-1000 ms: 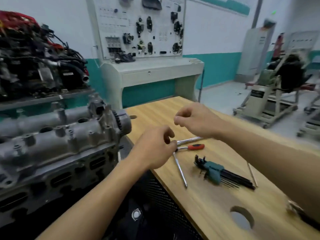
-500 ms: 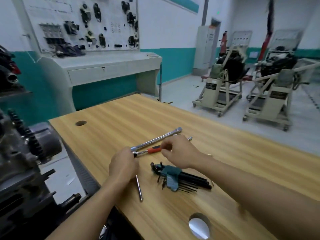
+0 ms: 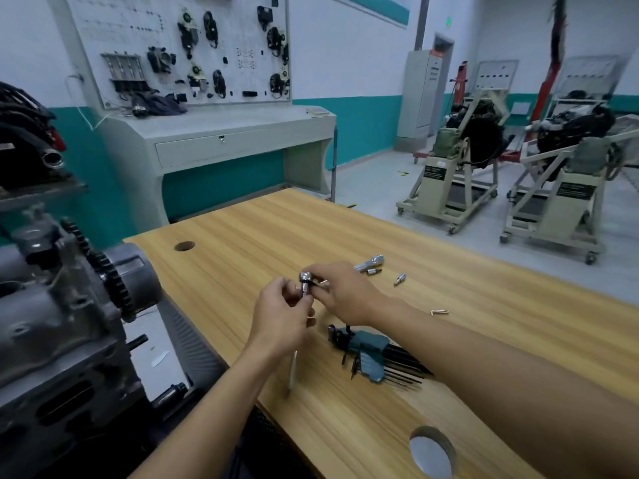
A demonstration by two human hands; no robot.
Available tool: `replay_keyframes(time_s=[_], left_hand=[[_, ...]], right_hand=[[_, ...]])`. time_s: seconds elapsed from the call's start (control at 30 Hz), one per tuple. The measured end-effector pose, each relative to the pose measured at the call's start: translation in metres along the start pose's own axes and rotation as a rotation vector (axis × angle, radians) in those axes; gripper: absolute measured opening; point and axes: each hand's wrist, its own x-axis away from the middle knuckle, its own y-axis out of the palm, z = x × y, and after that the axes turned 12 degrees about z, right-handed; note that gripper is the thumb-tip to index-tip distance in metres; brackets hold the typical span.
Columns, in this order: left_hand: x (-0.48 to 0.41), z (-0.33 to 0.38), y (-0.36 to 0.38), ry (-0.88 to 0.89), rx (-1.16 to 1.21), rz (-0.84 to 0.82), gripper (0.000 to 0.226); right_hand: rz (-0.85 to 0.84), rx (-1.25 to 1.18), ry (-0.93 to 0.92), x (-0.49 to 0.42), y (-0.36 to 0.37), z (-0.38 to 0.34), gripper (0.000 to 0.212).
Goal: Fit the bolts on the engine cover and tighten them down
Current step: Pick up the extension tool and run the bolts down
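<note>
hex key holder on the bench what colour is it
Teal holder, seen best in the head view.

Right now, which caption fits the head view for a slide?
Left hand and right hand hold a wrench over the wooden table, near hex keys.

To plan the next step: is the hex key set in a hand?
No, the hex key set lies flat on the table.

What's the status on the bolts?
Left hand grips ratchet, right hand pinches its head. Engine untouched. Hex key set beside, not blocking.
</note>
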Motion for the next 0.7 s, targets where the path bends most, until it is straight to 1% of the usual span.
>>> replay_keyframes(time_s=[0.07,0.1,0.17,0.23,0.3,0.37,0.43,0.53,0.6,0.63,0.7], left_hand=[[0.002,0.011,0.002,0.036,0.072,-0.023,0.025],[0.003,0.018,0.004,0.042,0.106,-0.031,0.021],[0.005,0.033,0.014,0.009,0.197,-0.060,0.010],[0.007,0.046,0.028,-0.045,0.228,-0.087,0.007],[0.008,0.055,0.045,-0.060,0.167,-0.105,0.008],[0.009,0.062,0.060,-0.044,0.096,-0.120,0.008],[0.010,0.066,0.071,-0.025,0.037,-0.150,0.009],[0.011,0.068,0.076,-0.005,-0.082,-0.215,0.010],[0.013,0.064,0.075,0.004,-0.122,-0.252,0.011],[0.013,0.062,0.074,0.007,-0.137,-0.264,0.011],[0.011,0.059,0.069,0.008,-0.173,-0.261,0.012]], right_hand=[[0.156,-0.178,-0.006,0.010,-0.011,0.003,0.009],[0.235,-0.227,-0.009,0.013,-0.018,0.004,0.010],[0.403,-0.224,-0.053,0.016,-0.032,0.006,0.014],[0.488,-0.153,-0.110,0.017,-0.049,0.009,0.014],[0.483,-0.093,-0.081,0.020,-0.063,0.014,0.011],[0.457,-0.038,0.011,0.025,-0.072,0.020,0.010],[0.444,-0.033,0.096,0.030,-0.079,0.026,0.009],[0.337,-0.237,0.218,0.035,-0.084,0.035,0.010],[0.272,-0.274,0.248,0.037,-0.083,0.039,0.010],[0.291,-0.280,0.268,0.036,-0.082,0.042,0.012],[0.421,-0.286,0.358,0.032,-0.085,0.052,0.018]])
